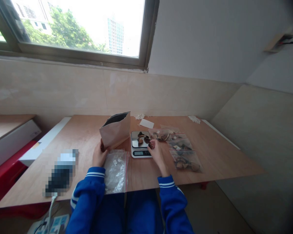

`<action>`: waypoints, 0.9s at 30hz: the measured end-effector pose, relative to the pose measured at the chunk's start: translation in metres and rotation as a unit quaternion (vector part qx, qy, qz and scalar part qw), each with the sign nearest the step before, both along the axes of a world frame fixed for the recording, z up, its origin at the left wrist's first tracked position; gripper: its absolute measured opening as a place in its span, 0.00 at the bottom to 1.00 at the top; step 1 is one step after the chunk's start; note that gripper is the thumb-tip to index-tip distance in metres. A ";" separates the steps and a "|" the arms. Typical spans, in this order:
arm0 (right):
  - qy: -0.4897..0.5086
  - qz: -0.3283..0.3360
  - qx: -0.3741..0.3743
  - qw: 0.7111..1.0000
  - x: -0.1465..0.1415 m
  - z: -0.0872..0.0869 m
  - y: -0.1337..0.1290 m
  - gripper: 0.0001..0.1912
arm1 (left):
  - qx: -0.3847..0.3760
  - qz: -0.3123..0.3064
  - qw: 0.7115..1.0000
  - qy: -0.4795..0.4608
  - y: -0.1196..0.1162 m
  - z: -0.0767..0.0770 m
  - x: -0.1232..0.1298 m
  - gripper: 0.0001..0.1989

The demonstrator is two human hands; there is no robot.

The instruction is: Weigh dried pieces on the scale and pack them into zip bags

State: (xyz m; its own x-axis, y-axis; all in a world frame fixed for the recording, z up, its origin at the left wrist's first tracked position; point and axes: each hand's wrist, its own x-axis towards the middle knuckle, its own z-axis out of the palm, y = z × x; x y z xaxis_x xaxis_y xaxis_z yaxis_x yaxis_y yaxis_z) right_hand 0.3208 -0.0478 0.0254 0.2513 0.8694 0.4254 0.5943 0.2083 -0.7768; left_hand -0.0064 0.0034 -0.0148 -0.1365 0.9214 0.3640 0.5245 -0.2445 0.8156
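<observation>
Dried mushroom piece (150, 144): dark, seemingly light and brittle, so best taken gently by its edge. Pinched in the tightly closed grip of the right hand (157, 153), just above the digital kitchen scale (136, 144) bearing further pieces (141, 139). Left hand (100, 155) grips the lower edge of an upright kraft paper pouch (116, 130). Filled zip bags (185, 161) lie nearby on the wooden worktop (217, 162).
</observation>
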 end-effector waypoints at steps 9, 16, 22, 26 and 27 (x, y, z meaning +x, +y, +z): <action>-0.119 0.091 0.011 0.989 -0.007 0.031 0.003 0.18 | 0.007 0.004 1.000 -0.009 -0.002 0.001 0.002 0.23; -0.024 0.082 0.092 0.992 -0.017 0.063 -0.008 0.12 | 0.002 -0.002 1.000 -0.007 -0.002 0.001 0.001 0.24; 0.029 0.205 0.119 0.971 -0.039 0.143 -0.035 0.11 | 0.003 0.004 1.000 -0.019 -0.005 0.005 0.002 0.24; -0.095 0.334 0.128 0.929 -0.061 0.188 -0.032 0.13 | 0.000 0.001 0.999 -0.032 -0.004 0.003 0.003 0.20; -0.129 0.353 0.128 0.918 -0.066 0.194 -0.027 0.13 | 0.000 0.002 0.999 -0.037 -0.003 0.001 0.003 0.20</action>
